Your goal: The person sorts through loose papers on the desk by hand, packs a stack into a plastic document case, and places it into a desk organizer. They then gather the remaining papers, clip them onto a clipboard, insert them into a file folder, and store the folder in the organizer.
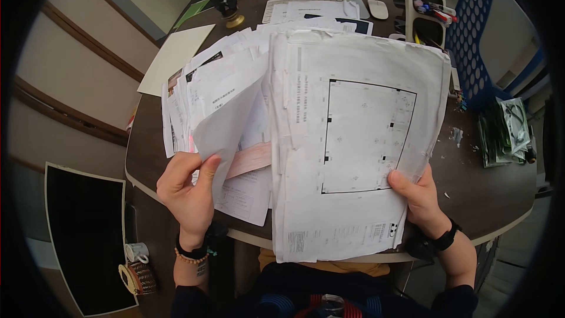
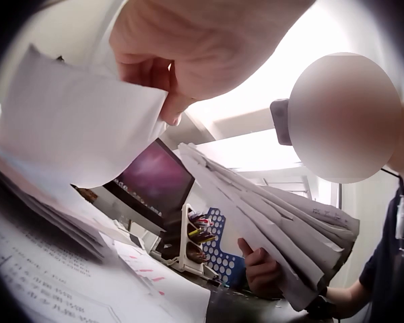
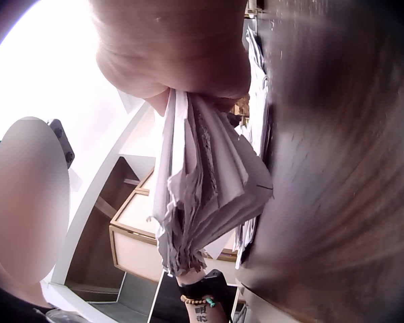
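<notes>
Pinching a sheet over the pile is the left hand, while the right hand grips the stack beside the pile, so the job looks partly done, with the pile left.

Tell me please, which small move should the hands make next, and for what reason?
I would probably have the left hand draw the pinched sheet clear of the loose papers. It is raised and bent above them, gripped near its edge, while the right hand supports the thick bundle beside it.
</notes>
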The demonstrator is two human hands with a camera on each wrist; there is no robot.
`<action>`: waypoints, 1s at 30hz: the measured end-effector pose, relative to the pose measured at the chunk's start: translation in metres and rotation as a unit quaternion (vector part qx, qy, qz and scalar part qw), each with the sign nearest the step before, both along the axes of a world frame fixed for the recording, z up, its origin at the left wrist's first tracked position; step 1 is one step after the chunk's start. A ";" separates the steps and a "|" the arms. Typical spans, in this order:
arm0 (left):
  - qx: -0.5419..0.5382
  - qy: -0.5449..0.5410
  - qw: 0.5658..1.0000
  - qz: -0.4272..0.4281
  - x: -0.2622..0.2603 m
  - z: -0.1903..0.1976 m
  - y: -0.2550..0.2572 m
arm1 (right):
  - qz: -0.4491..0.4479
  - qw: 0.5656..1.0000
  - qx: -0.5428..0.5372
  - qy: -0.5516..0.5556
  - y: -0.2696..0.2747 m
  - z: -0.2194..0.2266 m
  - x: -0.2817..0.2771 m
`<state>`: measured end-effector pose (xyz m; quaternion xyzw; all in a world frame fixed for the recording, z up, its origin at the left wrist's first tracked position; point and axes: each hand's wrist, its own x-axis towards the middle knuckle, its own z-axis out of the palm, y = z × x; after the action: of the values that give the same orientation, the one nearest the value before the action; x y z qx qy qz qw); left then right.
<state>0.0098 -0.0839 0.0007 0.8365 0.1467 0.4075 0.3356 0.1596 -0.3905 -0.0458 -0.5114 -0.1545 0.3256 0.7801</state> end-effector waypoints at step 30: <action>0.294 0.090 0.872 -0.381 0.011 -0.034 -0.146 | -0.028 0.983 -0.168 0.071 0.002 -0.018 0.007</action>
<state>0.0210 -0.2296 -0.0336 0.9206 -0.2803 0.1957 0.1886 0.1666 -0.3882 -0.0636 -0.6146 -0.0271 0.3607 0.7011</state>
